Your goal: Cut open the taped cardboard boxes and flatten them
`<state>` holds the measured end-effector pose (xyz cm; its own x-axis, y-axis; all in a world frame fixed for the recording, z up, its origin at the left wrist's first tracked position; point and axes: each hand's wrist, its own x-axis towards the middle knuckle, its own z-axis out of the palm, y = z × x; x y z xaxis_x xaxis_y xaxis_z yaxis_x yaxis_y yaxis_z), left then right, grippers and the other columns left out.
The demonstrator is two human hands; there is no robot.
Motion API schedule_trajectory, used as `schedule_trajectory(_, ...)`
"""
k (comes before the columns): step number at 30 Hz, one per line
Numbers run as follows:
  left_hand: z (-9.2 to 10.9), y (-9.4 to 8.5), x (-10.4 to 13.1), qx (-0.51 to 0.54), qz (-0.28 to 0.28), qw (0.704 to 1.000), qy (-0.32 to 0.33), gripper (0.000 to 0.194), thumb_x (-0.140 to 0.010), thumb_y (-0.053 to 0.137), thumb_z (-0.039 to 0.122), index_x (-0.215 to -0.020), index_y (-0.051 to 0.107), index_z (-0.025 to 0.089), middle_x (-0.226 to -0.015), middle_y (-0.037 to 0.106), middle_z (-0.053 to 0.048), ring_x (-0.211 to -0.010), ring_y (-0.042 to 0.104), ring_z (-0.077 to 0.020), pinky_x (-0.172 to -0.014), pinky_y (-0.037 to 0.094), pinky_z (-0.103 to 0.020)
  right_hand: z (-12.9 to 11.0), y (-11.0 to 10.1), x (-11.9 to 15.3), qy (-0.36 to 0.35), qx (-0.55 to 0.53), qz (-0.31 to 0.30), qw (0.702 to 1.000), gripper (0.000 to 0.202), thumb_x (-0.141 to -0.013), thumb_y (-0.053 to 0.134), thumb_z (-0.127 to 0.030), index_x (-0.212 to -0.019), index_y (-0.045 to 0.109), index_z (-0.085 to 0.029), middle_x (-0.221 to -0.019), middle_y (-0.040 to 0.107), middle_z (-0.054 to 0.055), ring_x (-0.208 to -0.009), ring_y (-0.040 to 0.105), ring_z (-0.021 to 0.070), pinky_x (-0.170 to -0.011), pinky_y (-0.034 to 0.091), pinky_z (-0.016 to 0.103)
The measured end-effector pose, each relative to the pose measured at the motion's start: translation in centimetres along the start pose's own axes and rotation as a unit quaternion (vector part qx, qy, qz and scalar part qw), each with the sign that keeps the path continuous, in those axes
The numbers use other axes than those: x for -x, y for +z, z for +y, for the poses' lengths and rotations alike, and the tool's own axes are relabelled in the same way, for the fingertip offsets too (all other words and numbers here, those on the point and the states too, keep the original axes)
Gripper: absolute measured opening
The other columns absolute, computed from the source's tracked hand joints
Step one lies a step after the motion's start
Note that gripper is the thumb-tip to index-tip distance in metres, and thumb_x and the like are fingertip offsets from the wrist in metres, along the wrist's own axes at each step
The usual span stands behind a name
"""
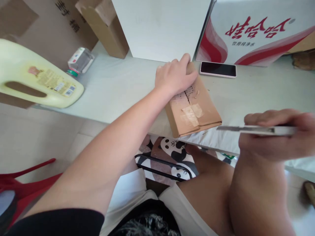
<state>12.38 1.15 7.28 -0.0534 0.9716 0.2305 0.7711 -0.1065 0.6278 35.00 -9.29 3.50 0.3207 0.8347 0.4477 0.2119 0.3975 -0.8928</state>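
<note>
A small brown cardboard box lies near the front edge of the table, with torn tape on its upper face and a seam along its near end. My left hand grips its far end, the fingers curled over the edge. To the right, my right hand is closed around a white-handled utility knife. The knife's blade is out and points left at the near right corner of the box, just short of it or in front of it; I cannot tell whether they touch.
A phone lies behind the box. Farther back stand a white panel and a red-and-white carton. On the left are a large yellow jug, a clear bottle and a tall brown box.
</note>
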Motion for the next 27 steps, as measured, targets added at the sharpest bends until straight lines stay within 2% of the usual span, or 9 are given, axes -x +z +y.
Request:
schedule_trajectory(2,0.0,-0.2,0.1,-0.006,0.0,1.0,0.009,0.017,-0.079,0.071,0.038,-0.094,0.067,0.031,-0.095,0.073,-0.008,-0.109,0.064,-0.0382,-0.094,0.044,-0.049,1.1,0.7,-0.6,0.017,-0.06,0.148,0.987,0.059,-0.097,0.034,-0.063,-0.053,0.045,-0.026,-0.043,0.033,-0.001,-0.035,0.035,0.0126,-0.036,0.022,0.029)
schedule_trajectory(4,0.1,-0.5,0.4,-0.009,0.006,1.0,0.017,0.014,-0.08,0.069,0.034,-0.094,0.066,0.03,-0.096,0.073,-0.007,-0.108,0.064,-0.0363,-0.095,0.045,-0.049,1.8,1.5,-0.9,0.09,-0.045,0.197,0.975,0.055,-0.096,0.038,-0.064,-0.062,0.056,-0.025,-0.042,0.036,-0.002,-0.033,0.037,0.0125,-0.035,0.021,0.028)
schedule_trajectory(9,-0.3,-1.1,0.6,0.0,0.04,0.999,0.033,0.012,-0.08,0.061,0.019,-0.08,0.063,0.031,-0.099,0.07,-0.006,-0.106,0.064,-0.0317,-0.093,0.05,-0.048,3.9,2.5,-0.7,0.073,0.165,0.011,0.984,0.022,-0.084,0.064,-0.04,-0.097,0.069,-0.023,-0.072,0.07,0.002,-0.067,0.068,0.0217,-0.069,0.055,0.04)
schedule_trajectory(12,-1.0,-1.5,0.5,0.017,0.053,0.998,0.035,0.021,-0.08,0.06,0.013,-0.068,0.056,0.031,-0.093,0.069,-0.004,-0.103,0.063,-0.0281,-0.094,0.051,-0.048,5.4,2.4,-0.6,0.056,0.226,-0.116,0.965,0.046,-0.074,0.067,-0.026,-0.12,0.069,-0.025,-0.11,0.076,0.011,-0.102,0.071,0.0308,-0.094,0.055,0.052)
schedule_trajectory(15,-0.8,-2.9,2.1,0.022,0.098,0.993,0.059,0.032,-0.084,0.058,0.009,-0.063,0.046,0.03,-0.083,0.065,0.0,-0.097,0.062,-0.0206,-0.095,0.051,-0.048,6.2,2.1,-0.5,0.061,0.238,-0.169,0.955,0.055,-0.072,0.059,-0.016,-0.125,0.07,-0.025,-0.13,0.07,0.013,-0.123,0.064,0.0347,-0.108,0.048,0.057)
schedule_trajectory(18,0.4,-4.5,6.5,0.045,0.141,0.98,0.133,0.018,-0.092,0.059,0.026,-0.076,0.053,0.031,-0.091,0.065,-0.001,-0.103,0.062,-0.0201,-0.1,0.049,-0.051,5.7,2.1,-0.3,0.077,0.204,-0.153,0.964,0.042,-0.078,0.055,-0.018,-0.114,0.075,-0.025,-0.123,0.074,0.011,-0.12,0.066,0.0323,-0.108,0.048,0.055)
schedule_trajectory(19,0.8,-4.8,8.3,0.046,0.113,0.981,0.15,0.01,-0.091,0.063,0.04,-0.09,0.059,0.031,-0.104,0.066,-0.002,-0.114,0.06,-0.0237,-0.107,0.047,-0.052,5.4,2.2,-0.3,0.085,0.187,-0.144,0.968,0.036,-0.08,0.055,-0.021,-0.11,0.076,-0.025,-0.118,0.075,0.01,-0.117,0.067,0.0315,-0.106,0.049,0.054)
schedule_trajectory(23,0.6,-4.2,13.9,0.054,-0.035,0.996,0.067,0.095,-0.064,0.08,0.074,-0.142,0.045,0.032,-0.162,0.036,-0.012,-0.153,0.032,-0.0383,-0.121,0.038,-0.057,4.4,3.0,0.0,0.13,0.148,-0.14,0.97,0.028,-0.083,0.059,-0.029,-0.103,0.076,-0.022,-0.099,0.078,0.009,-0.098,0.071,0.0285,-0.094,0.054,0.049)
schedule_trajectory(27,-1.4,-2.8,14.9,0.15,-0.063,0.986,-0.025,0.097,-0.073,0.07,0.077,-0.152,0.035,0.033,-0.172,0.018,-0.013,-0.155,0.033,-0.0367,-0.111,0.052,-0.049,3.4,3.8,0.6,0.155,0.101,-0.229,0.956,0.028,-0.087,0.056,-0.036,-0.103,0.076,-0.022,-0.093,0.078,0.007,-0.089,0.071,0.0254,-0.084,0.055,0.043)
